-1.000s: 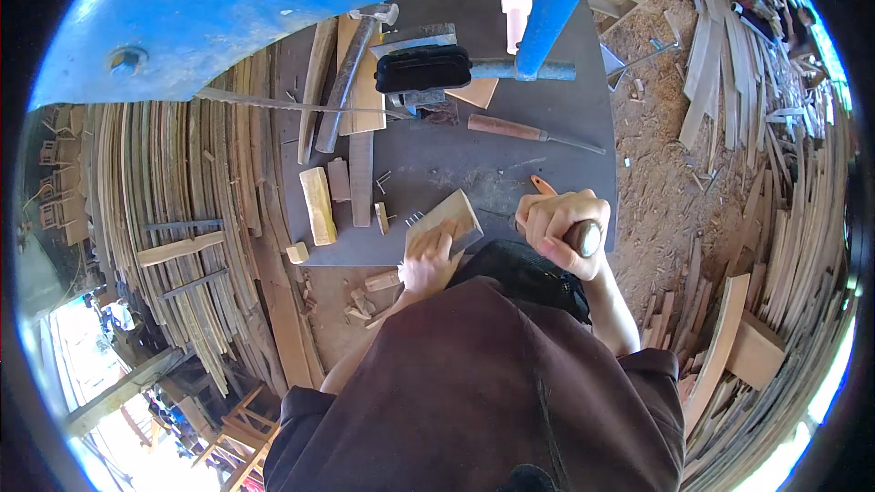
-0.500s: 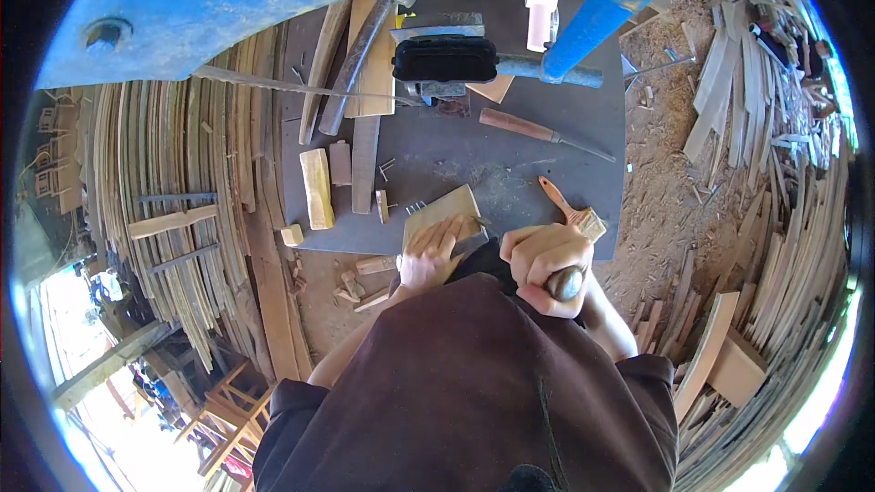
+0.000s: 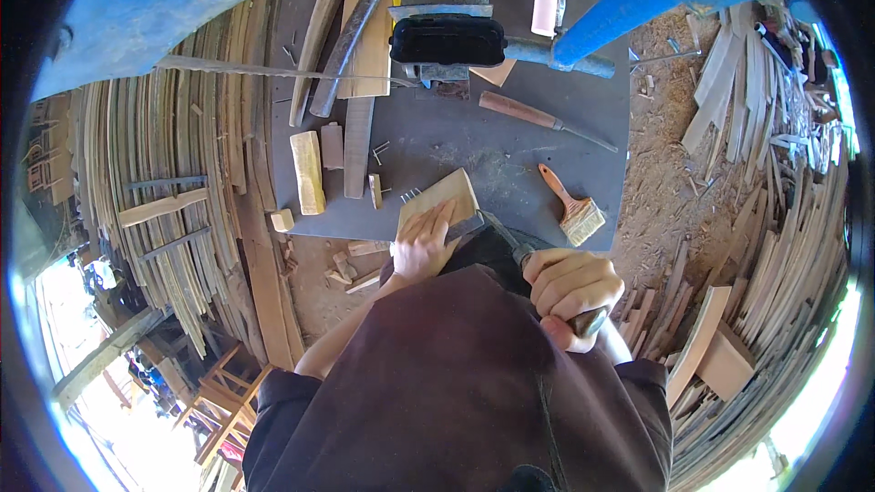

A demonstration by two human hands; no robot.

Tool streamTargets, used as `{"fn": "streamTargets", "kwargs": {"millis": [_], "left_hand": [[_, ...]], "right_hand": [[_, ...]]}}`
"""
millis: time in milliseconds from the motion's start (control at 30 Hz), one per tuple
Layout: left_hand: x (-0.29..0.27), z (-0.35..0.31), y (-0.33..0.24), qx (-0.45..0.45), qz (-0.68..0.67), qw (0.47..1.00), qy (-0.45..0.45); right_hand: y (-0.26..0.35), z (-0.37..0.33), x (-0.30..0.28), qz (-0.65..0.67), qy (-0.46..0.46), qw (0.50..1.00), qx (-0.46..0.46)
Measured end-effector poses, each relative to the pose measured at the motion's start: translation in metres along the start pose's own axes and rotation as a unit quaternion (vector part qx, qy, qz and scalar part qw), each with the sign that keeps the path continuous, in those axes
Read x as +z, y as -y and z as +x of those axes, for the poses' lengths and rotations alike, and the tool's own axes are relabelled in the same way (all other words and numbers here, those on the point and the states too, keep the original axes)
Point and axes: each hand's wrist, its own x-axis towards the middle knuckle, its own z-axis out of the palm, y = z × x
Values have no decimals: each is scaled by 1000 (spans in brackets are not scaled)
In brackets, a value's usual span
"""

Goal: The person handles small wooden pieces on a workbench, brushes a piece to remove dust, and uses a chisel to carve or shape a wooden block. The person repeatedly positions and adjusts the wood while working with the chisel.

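My left hand (image 3: 424,244) lies with its fingers stretched out across a small flat wooden block (image 3: 453,189) at the table's near edge. The block is slightly turned, and part of it is hidden under the hand. My right hand (image 3: 574,290) is wrapped round the wooden handle of a chisel (image 3: 504,231). Its metal blade slants up and left, with the tip close by the block's right edge; I cannot tell whether they touch. Several nails or screws (image 3: 410,195) lie left of the block. A paintbrush (image 3: 571,206) rests just beyond my right hand.
On the dark table (image 3: 428,150) are another wooden-handled tool (image 3: 538,118), a hammer (image 3: 351,50), a dark metal vise (image 3: 447,41) and a yellowish wood block (image 3: 308,173). A blue beam (image 3: 228,9) crosses overhead. Stacked planks (image 3: 164,146) stand left, and scrap wood (image 3: 729,82) lies right.
My right hand has shifted right and slightly down. The chisel's blade now shows more clearly, and the paintbrush is less covered. My left hand stays on the block.
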Motion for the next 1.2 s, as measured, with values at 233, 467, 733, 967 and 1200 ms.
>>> {"fn": "streamTargets", "kwargs": {"millis": [233,467,733,967,1200], "left_hand": [[-2,5,-5,-51,28,998,-6],[-2,5,-9,-54,26,998,-7],[-4,-4,2,42,11,998,47],[11,-14,8,50,15,998,21],[13,-15,7,60,48,997,24]], "right_hand": [[1,6,14,-5,4,999,-49],[3,4,21,-11,-1,999,-53],[-3,-2,0,19,-17,1000,16],[-11,1,-15,61,-8,995,75],[-26,12,-22,43,5,991,128]]}}
